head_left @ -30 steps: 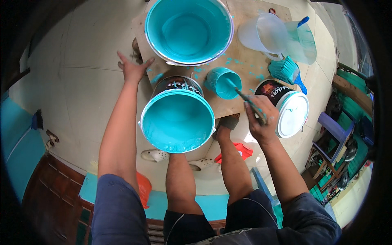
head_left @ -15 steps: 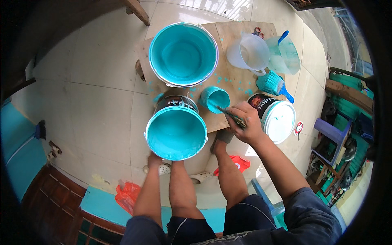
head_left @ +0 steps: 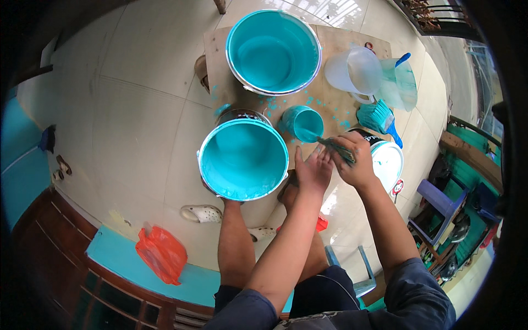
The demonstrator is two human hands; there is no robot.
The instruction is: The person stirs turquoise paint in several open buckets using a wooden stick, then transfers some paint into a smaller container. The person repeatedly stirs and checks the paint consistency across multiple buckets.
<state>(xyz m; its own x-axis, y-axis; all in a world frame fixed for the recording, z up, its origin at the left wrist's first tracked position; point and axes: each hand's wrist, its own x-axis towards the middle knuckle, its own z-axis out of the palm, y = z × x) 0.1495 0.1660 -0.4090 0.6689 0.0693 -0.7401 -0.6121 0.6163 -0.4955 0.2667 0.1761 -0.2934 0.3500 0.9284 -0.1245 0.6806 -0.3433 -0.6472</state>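
Note:
My right hand [head_left: 356, 160] is closed round a paint-smeared flat stick [head_left: 340, 148], whose far end reaches into a small turquoise-coated cup [head_left: 300, 118] of turquoise paint. Close beside it, my left hand [head_left: 317, 169] holds nothing, its fingers stretched toward the cup's near side; whether they touch the cup or stick I cannot tell. To the left, an open paint bucket [head_left: 243, 159] with turquoise paint stands in front of my legs, its mouth facing me. A larger open bucket [head_left: 273, 55], also with turquoise paint, sits farther back on a wooden board [head_left: 217, 60].
On the board's right are a clear plastic jug [head_left: 352, 69], a greenish container [head_left: 401, 82], red-handled scissors [head_left: 369, 47] and a wide blue-handled paintbrush [head_left: 379, 118]. A white-lidded bucket [head_left: 387, 164] stands near my right forearm. A red plastic bag [head_left: 161, 253] and clogs [head_left: 201, 213] lie lower left.
My left hand has come away from the near bucket and moved up and right, beside my right hand. The right hand still grips the stick in the cup. The view has shifted slightly.

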